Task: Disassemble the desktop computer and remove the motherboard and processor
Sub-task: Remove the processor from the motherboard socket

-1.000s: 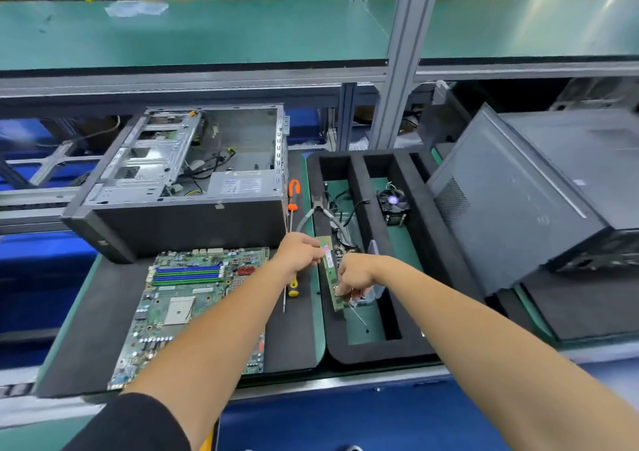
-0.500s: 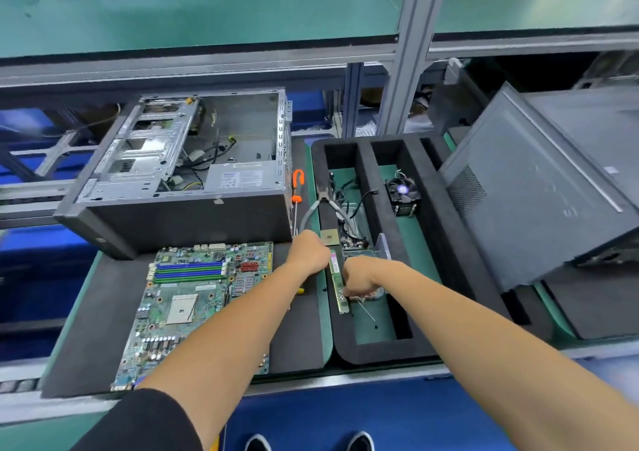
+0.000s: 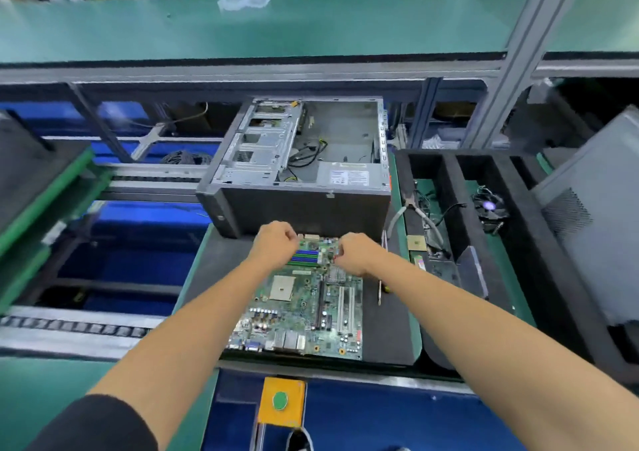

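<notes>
The green motherboard [image 3: 304,312] lies flat on a black mat [image 3: 383,329] in front of the opened, gutted computer case [image 3: 304,208]. Its bare processor socket [image 3: 281,288] shows near the board's left side. My left hand [image 3: 276,243] and my right hand [image 3: 356,253] hover with curled fingers at the two ends of the blue and green memory slots [image 3: 306,256]. Whether the fingers pinch anything there is hidden. A square processor chip [image 3: 416,243] and a memory stick [image 3: 420,262] lie in the black foam tray [image 3: 449,188] to the right.
Pliers [image 3: 411,205] and a cooler fan [image 3: 491,208] sit in the tray. A screwdriver [image 3: 380,288] lies along the mat's right side. A grey case [image 3: 594,236] leans at far right. A yellow box with a green button [image 3: 280,400] is at the bench's front edge.
Both hands left the memory stick in the foam tray and moved left onto the far end of the motherboard. My view swung left and lower.
</notes>
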The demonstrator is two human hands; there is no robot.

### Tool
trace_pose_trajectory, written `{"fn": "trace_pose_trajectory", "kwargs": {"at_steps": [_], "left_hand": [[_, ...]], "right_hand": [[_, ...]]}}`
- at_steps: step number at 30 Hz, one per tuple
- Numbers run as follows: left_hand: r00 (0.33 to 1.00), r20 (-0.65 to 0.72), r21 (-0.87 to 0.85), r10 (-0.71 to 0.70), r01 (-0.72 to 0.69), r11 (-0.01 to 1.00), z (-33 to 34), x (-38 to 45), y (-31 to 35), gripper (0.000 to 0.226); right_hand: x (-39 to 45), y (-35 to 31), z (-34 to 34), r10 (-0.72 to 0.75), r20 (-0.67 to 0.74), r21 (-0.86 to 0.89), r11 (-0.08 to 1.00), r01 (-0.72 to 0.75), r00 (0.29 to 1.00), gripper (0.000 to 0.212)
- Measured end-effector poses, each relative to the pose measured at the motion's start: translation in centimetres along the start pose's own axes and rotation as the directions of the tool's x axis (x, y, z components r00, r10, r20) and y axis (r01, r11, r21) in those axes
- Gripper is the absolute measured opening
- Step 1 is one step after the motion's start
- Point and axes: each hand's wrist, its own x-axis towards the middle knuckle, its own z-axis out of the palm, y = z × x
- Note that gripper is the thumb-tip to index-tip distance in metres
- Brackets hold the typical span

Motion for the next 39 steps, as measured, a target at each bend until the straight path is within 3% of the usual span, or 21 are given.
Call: {"fn": "trace_pose_trajectory", "kwargs": {"at_steps": [3,7,11,20,24,25,27,28,30,33,39], "left_hand": [[0.992,-0.078,-0.001,-0.098,0.098,0.995,-2.3,0.3,-4.4,0.012],[0.988,-0.023,0.071,-0.152,0.154,0.986,-3.4,0.9,-7.6,0.04],[0.987,0.07,0.1,-0.147,0.14,0.985,-3.1,2.0,-9.0,0.049],[0.995,0.097,0.183,-0.037,0.018,0.983,-2.3,3.5,-9.8,0.027],[0.996,0.09,0.287,0.027,-0.052,0.957,-2.5,3.6,-9.8,0.019],[0.994,0.048,0.34,0.096,-0.106,0.935,-2.5,3.5,-9.8,0.016],[0.965,-0.021,0.375,0.263,-0.237,0.897,-2.3,3.2,-9.7,0.014],[0.943,0.003,0.336,0.332,-0.313,0.888,-2.3,3.1,-9.6,0.013],[0.886,0.18,0.214,0.427,-0.459,0.862,-2.2,2.8,-9.4,0.011],[0.778,0.429,0.17,0.459,-0.569,0.804,-2.1,2.0,-9.6,0.011],[0.724,0.449,0.273,0.523,-0.669,0.692,-1.1,1.1,-10.1,0.03]], "right_hand": [[1.9,-2.4,1.0,0.062,-0.05,0.057,0.997,-0.059,0.997,0.017],[3.6,-4.7,2.1,0.184,-0.144,0.08,0.982,-0.174,0.972,0.023],[4.7,-6.1,3.0,0.266,-0.222,0.042,0.964,-0.263,0.938,0.02],[5.1,-7.1,3.2,0.297,-0.222,0.034,0.954,-0.297,0.929,0.027],[4.8,-7.9,3.9,0.213,-0.274,-0.124,0.959,-0.254,0.938,0.015],[4.8,-8.3,4.1,0.167,-0.264,-0.136,0.969,-0.208,0.95,0.016],[4.6,-9.0,4.6,0.098,-0.103,-0.086,0.991,-0.107,0.99,0.019],[4.6,-9.2,4.9,0.089,0.016,-0.053,0.995,-0.088,0.996,0.026],[4.5,-9.4,5.3,0.1,0.17,-0.063,0.994,-0.091,0.98,0.032],[4.3,-9.3,5.5,0.137,0.183,-0.053,0.99,-0.129,0.974,0.032],[3.6,-10.0,5.8,0.134,0.214,-0.065,0.99,-0.123,0.968,0.032]]}}
